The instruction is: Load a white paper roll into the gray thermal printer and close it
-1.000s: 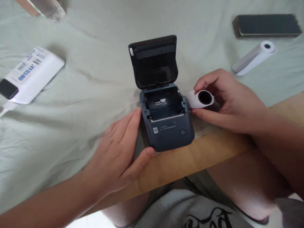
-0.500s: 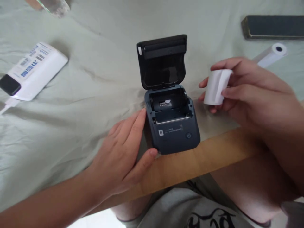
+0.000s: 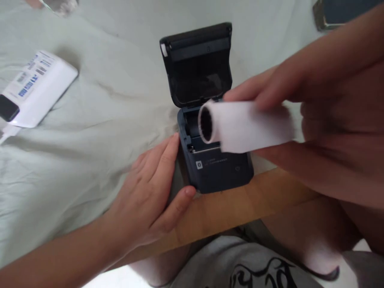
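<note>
A dark blue label printer [image 3: 220,172] sits near the table's front edge, its black lid [image 3: 199,68] swung up and the paper bay partly visible. My left hand [image 3: 150,184] lies against the printer's left side, fingers stretched out and thumb at the front corner. Above the printer's right part, my right hand [image 3: 300,108] grips a white paper roll [image 3: 246,124], slightly blurred. The roll is held sideways, its hollow dark core facing left, and it hides the right side of the bay.
A white device with a printed label [image 3: 45,88] and a cable lies at the left. The dark end of a long case [image 3: 339,14] shows at the top right. A clear object [image 3: 61,5] is cut off at the top left. The wooden edge [image 3: 228,212] runs along the front.
My right hand has carried the paper roll left, over the printer, and turned it so its open end faces left. My left hand stays beside the printer. The view has shifted slightly.
</note>
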`<action>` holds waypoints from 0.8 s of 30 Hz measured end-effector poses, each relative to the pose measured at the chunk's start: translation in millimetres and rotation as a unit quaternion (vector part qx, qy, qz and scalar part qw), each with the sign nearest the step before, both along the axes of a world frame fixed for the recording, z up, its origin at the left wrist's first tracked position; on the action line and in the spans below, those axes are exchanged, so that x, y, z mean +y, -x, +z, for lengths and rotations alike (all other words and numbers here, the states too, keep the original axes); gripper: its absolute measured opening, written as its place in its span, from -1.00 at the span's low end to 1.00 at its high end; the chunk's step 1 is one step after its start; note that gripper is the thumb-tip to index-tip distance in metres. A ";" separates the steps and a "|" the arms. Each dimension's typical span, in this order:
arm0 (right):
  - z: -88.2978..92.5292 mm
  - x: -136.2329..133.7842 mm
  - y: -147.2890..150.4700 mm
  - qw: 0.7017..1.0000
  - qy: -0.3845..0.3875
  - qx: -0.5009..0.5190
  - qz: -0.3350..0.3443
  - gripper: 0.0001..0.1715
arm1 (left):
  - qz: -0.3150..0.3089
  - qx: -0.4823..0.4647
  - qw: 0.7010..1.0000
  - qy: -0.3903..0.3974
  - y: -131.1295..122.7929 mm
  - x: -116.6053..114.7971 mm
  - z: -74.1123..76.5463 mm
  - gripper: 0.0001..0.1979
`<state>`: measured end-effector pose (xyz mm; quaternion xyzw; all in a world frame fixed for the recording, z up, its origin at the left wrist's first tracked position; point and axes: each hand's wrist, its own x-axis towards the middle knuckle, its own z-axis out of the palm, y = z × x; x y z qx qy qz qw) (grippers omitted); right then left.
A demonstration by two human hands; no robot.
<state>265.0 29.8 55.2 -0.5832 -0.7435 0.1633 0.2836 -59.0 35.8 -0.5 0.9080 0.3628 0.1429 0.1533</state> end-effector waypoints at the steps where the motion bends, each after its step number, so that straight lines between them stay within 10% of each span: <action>1: -1.8 5.5 9.2 0.999 -0.030 -0.014 0.025 -0.82 | -0.005 0.000 1.000 -0.007 0.1 0.9 -0.8 -0.27; 13: -19.0 21.7 7.1 0.971 -0.069 0.012 0.226 -0.90 | -0.004 -0.061 0.998 -0.010 -7.7 -2.2 -4.8 -0.25; 24: -42.5 38.6 19.7 0.989 -0.015 0.137 0.047 -0.45 | -0.051 -0.054 0.997 0.002 -0.5 1.4 -3.2 -0.51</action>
